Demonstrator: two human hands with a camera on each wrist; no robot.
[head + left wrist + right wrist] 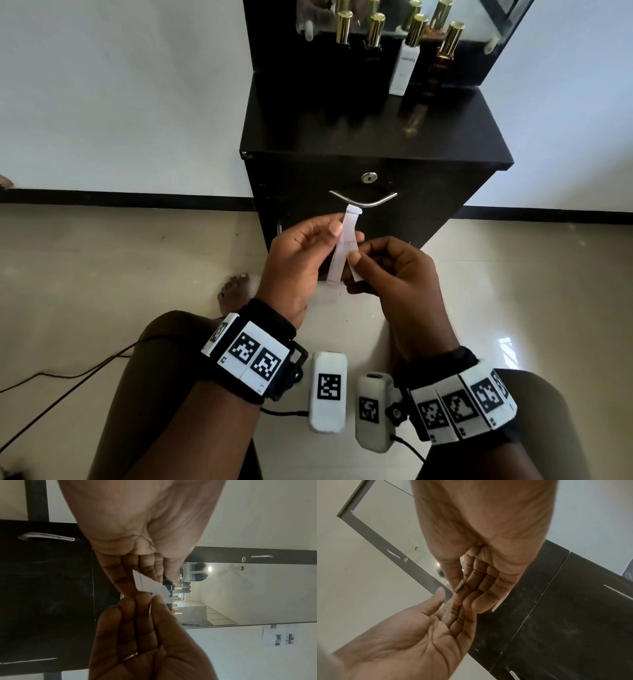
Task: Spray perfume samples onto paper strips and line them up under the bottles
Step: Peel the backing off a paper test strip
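Several white paper strips point(345, 240) stand bunched and upright in front of the black cabinet point(373, 137). My left hand point(344, 233) pinches the bunch near its top between thumb and fingers. My right hand point(352, 270) pinches one strip lower down and draws its bottom end away to the right. In the left wrist view the strips point(150, 584) fan out between the two hands. Gold-capped perfume bottles stand at the cabinet's back: a white one point(404, 68), an amber one point(442, 58) and two dark ones point(371, 37).
A mirror point(387, 13) behind the bottles doubles them. The cabinet front has a metal handle point(363, 200) and a lock point(369, 177). My knees, a bare foot point(236, 291) and black cables point(51, 394) are on the tiled floor.
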